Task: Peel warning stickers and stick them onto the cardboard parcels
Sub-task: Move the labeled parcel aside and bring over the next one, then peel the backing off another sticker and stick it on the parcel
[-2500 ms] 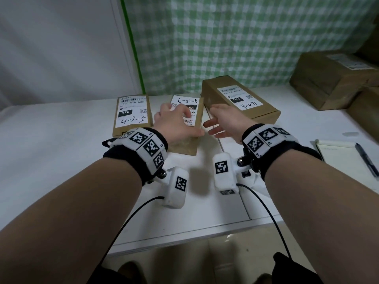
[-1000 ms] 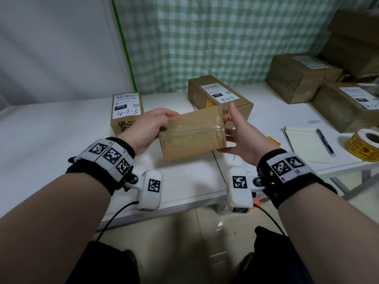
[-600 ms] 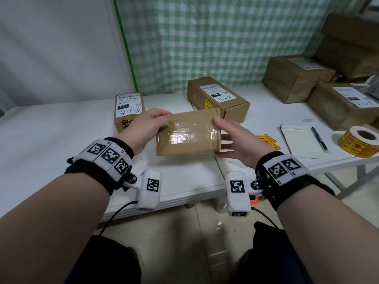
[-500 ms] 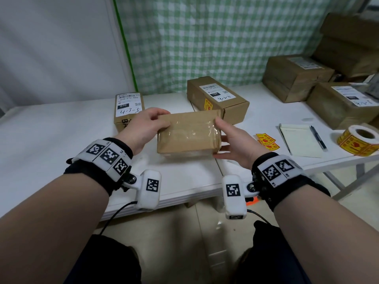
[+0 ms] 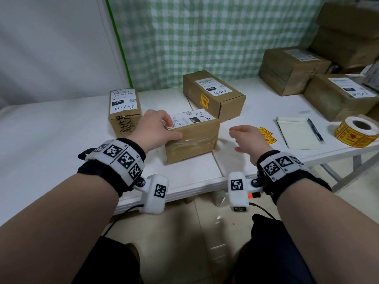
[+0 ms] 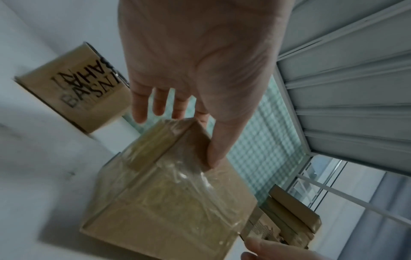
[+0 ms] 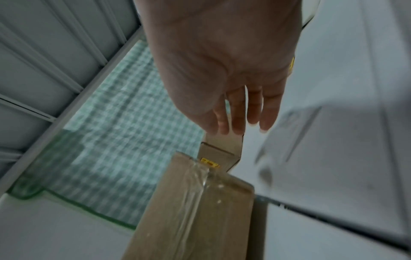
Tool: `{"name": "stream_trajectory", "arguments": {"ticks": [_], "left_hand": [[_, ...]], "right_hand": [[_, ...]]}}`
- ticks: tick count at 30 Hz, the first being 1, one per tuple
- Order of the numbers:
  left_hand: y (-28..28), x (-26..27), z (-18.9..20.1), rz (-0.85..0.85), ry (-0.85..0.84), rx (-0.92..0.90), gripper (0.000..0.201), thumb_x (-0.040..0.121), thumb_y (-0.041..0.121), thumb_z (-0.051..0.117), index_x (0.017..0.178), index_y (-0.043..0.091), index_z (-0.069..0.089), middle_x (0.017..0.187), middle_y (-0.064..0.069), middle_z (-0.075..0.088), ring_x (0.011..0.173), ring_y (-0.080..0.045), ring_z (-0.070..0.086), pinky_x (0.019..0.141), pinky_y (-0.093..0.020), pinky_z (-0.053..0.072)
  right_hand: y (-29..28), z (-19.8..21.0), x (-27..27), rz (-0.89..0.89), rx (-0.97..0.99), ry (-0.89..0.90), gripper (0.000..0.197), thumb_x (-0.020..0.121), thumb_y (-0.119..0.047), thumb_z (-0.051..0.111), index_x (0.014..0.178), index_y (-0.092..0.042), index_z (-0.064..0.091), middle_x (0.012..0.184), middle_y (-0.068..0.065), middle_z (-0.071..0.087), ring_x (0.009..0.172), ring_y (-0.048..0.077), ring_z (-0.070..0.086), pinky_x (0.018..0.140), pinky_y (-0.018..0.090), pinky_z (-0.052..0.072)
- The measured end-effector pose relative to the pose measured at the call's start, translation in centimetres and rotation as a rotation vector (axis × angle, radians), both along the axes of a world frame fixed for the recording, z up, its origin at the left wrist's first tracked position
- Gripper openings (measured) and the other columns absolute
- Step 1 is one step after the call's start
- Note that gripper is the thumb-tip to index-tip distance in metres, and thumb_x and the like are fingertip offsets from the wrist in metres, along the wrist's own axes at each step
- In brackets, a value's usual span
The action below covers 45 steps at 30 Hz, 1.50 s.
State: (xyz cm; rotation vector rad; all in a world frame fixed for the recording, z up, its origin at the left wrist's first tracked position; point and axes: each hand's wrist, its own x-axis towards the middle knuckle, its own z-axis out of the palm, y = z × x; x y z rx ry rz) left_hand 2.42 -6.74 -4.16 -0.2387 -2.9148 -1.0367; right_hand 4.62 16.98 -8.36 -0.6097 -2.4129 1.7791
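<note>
A brown cardboard parcel (image 5: 192,138) (image 6: 173,202) (image 7: 189,211) sits on the white table (image 5: 61,140), its white label facing up and clear tape along its front. My left hand (image 5: 158,128) (image 6: 189,70) rests on its top left corner with fairly straight fingers, the thumb against the front face. My right hand (image 5: 246,138) (image 7: 222,70) hovers open and empty just right of the parcel. Loose yellow warning stickers (image 5: 266,135) lie on the table beside that hand. A yellow sticker roll (image 5: 356,131) stands at the right edge.
Behind stands a parcel (image 5: 213,95) bearing a yellow sticker (image 5: 204,101); another labelled parcel (image 5: 124,109) stands at the left. A notepad (image 5: 295,133) with a pen (image 5: 314,130) lies at right. Larger boxes (image 5: 338,95) are stacked at the far right. The table's front edge is close.
Both hands were holding and turning the parcel in the air; now it sits on the table label up. The right hand has let go and drawn off to the right.
</note>
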Motion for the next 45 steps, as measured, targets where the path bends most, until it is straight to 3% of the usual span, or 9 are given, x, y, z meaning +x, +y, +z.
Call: {"name": "stream_trajectory", "arguments": {"ticks": [3, 8, 13, 20, 25, 30, 36, 41, 45], "left_hand": [[1.6, -0.4, -0.1, -0.011, -0.034, -0.107, 0.044, 0.065, 0.033, 0.078, 0.101, 0.020, 0.058, 0.120, -0.007, 0.044, 0.109, -0.025, 0.043, 0.090, -0.032, 0.037], [4.0, -1.1, -0.9, -0.015, -0.023, -0.190, 0.077, 0.062, 0.046, 0.073, 0.130, 0.023, 0.044, 0.133, -0.005, 0.042, 0.124, -0.028, 0.036, 0.103, -0.044, 0.033], [5.4, -1.7, -1.8, -0.025, -0.057, -0.264, 0.088, 0.060, 0.060, 0.065, 0.138, 0.031, 0.035, 0.140, -0.005, 0.040, 0.130, -0.030, 0.031, 0.106, -0.052, 0.027], [5.3, -2.0, -2.6, -0.036, -0.005, -0.277, 0.087, 0.066, 0.052, 0.070, 0.141, 0.035, 0.029, 0.150, -0.003, 0.026, 0.137, -0.028, 0.018, 0.109, -0.055, 0.025], [5.0, -2.2, -2.7, -0.054, 0.017, -0.281, 0.087, 0.068, 0.053, 0.070, 0.142, 0.033, 0.029, 0.150, -0.003, 0.027, 0.137, -0.028, 0.019, 0.110, -0.052, 0.025], [4.1, -2.4, -2.8, -0.082, 0.025, -0.348, 0.089, 0.069, 0.057, 0.069, 0.144, 0.034, 0.026, 0.154, -0.002, 0.022, 0.141, -0.028, 0.016, 0.111, -0.056, 0.021], [1.5, -2.0, -2.5, 0.054, 0.125, -0.408, 0.060, 0.077, 0.031, 0.068, 0.132, 0.031, 0.046, 0.150, -0.003, 0.034, 0.139, -0.032, 0.023, 0.109, -0.064, 0.014], [1.3, 0.4, -2.5, 0.117, 0.431, 0.094, 0.029, 0.079, 0.017, 0.062, 0.106, 0.023, 0.066, 0.110, 0.003, 0.060, 0.103, -0.016, 0.056, 0.092, -0.025, 0.038], [2.0, 2.4, -3.1, -0.060, 0.134, 0.561, 0.018, 0.078, 0.009, 0.066, 0.088, 0.023, 0.069, 0.079, 0.010, 0.064, 0.069, -0.010, 0.061, 0.070, -0.029, 0.053]], "right_hand": [[2.1, -0.9, -0.6, -0.091, 0.159, 0.010, 0.022, 0.085, -0.015, 0.058, 0.104, -0.010, 0.066, 0.091, 0.000, 0.062, 0.093, 0.021, 0.056, 0.097, 0.044, 0.048], [5.3, -1.7, -1.6, -0.176, 0.470, -0.078, 0.038, 0.087, -0.021, 0.051, 0.125, -0.016, 0.056, 0.129, 0.013, 0.057, 0.122, 0.034, 0.048, 0.104, 0.037, 0.036], [7.7, -2.5, -2.8, -0.130, 0.682, -0.276, 0.045, 0.088, -0.017, 0.045, 0.132, -0.024, 0.050, 0.133, 0.016, 0.051, 0.124, 0.037, 0.043, 0.098, 0.036, 0.032], [7.9, -3.1, -3.4, 0.014, 0.885, -0.299, 0.032, 0.090, -0.016, 0.046, 0.116, -0.007, 0.062, 0.121, 0.017, 0.061, 0.116, 0.036, 0.052, 0.098, 0.041, 0.042], [7.8, -3.5, -3.3, -0.039, 0.739, -0.140, 0.025, 0.085, -0.008, 0.054, 0.104, -0.008, 0.070, 0.113, 0.015, 0.066, 0.106, 0.033, 0.057, 0.082, 0.029, 0.045], [7.4, -2.9, -2.7, -0.089, 0.565, 0.042, 0.034, 0.085, -0.013, 0.059, 0.118, -0.011, 0.065, 0.129, 0.007, 0.060, 0.120, 0.021, 0.053, 0.097, 0.023, 0.036], [4.4, -0.5, -1.0, -0.035, 0.009, 0.218, 0.024, 0.080, -0.003, 0.064, 0.103, -0.007, 0.071, 0.081, 0.004, 0.066, 0.066, 0.009, 0.057, 0.065, 0.019, 0.048], [0.4, 0.1, 0.7, 0.157, -0.200, 0.230, 0.024, 0.079, 0.004, 0.064, 0.096, -0.010, 0.071, 0.099, 0.017, 0.067, 0.087, 0.024, 0.061, 0.096, 0.041, 0.049], [-2.7, -1.0, 1.9, 0.304, -0.287, 0.205, 0.022, 0.083, 0.005, 0.062, 0.091, -0.014, 0.070, 0.097, 0.006, 0.069, 0.092, 0.023, 0.064, 0.097, 0.040, 0.050]]}}
